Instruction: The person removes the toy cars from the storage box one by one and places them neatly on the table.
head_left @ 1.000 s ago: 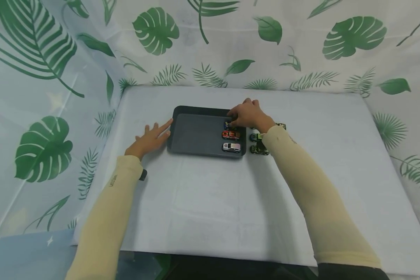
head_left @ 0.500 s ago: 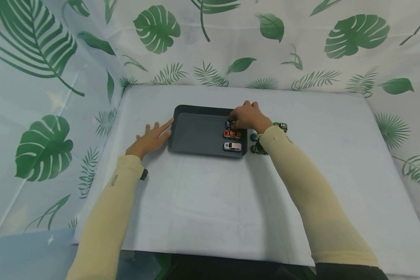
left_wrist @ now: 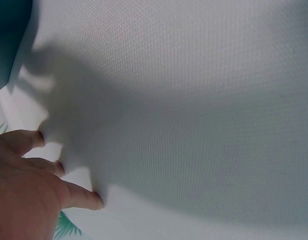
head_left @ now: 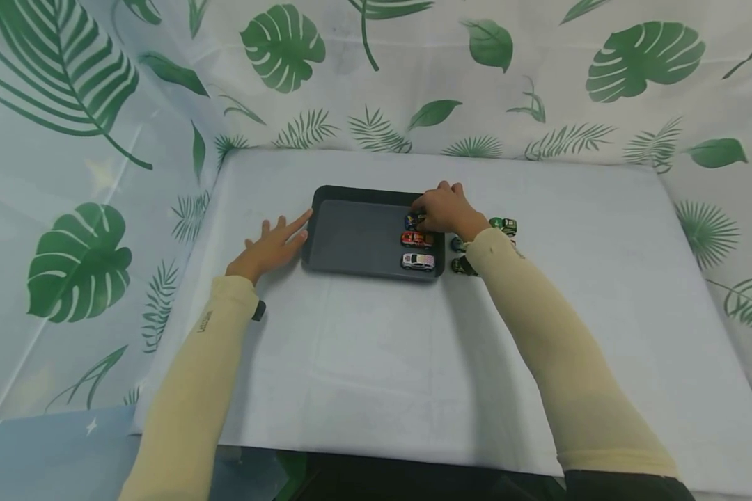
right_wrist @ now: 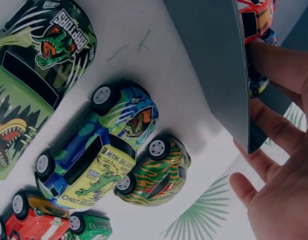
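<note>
Curled fingers (right_wrist: pixel 281 127) of the right hand (head_left: pixel 446 210) reach over the far right corner of the dark grey tray (head_left: pixel 357 240). Its thumb and a fingertip appear to pinch a blue toy car (head_left: pixel 411 221) with only the car's width between them; how firmly, I cannot tell. That car is inside the tray, but the hand hides whether all its wheels meet the floor.

Just nearer lies an orange-red toy car (head_left: pixel 416 240), and nearest of the three a silver-white toy car (head_left: pixel 418 261); together they make a column along the tray's right end. At the left end, the left hand (head_left: pixel 268 249) has its fingers spread and grips nothing, its index fingertip at the rim, seemingly to steady it.

Right of the tray, on white cloth (head_left: pixel 363 348), wait more cars: a dark green dinosaur-print car (right_wrist: pixel 59 45), a blue-and-yellow dinosaur car (right_wrist: pixel 101 145), a tiger-striped car (right_wrist: pixel 159 172), a red car (right_wrist: pixel 39 220) and a green car (right_wrist: pixel 91 225).

I judge the step in hand as settling the blue car into line. The next move calls for loosening the pinch and lifting straight up, without nudging the orange-red neighbour.
</note>
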A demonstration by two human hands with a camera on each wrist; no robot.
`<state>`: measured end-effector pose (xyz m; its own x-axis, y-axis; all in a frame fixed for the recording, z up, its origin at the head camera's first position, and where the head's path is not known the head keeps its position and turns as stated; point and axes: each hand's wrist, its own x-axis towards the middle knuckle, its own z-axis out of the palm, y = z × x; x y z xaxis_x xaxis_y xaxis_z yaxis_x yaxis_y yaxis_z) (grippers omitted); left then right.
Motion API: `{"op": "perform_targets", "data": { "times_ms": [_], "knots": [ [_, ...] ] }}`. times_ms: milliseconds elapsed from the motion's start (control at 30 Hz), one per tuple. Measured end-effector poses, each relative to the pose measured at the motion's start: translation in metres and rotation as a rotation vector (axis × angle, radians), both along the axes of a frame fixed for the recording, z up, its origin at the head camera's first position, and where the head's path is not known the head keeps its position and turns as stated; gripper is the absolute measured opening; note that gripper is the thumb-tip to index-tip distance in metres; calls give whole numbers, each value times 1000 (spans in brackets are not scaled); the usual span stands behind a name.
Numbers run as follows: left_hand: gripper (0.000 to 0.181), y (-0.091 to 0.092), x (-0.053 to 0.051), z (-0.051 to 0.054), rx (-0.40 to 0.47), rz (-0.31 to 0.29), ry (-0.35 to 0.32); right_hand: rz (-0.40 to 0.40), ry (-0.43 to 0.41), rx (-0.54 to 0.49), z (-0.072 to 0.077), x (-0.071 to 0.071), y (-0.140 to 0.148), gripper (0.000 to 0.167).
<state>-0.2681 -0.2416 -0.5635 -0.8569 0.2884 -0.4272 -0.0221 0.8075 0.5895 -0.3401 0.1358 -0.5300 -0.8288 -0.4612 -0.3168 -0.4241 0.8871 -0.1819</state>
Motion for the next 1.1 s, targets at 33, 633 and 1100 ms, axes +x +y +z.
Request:
{"op": "perform_targets", "data": {
  "times_ms": [33,633,1100],
  "knots": [
    [63,0,0,0,-1,-4,-2,0,-2,-3,0,1,0,44],
    [63,1,2,2,2,-3,-2,-17,-16,-84,7,0,7,47],
    [63,2,5,7,8,-4,-2,-72,-48,-155,23,3,33,47]
  ]
}}
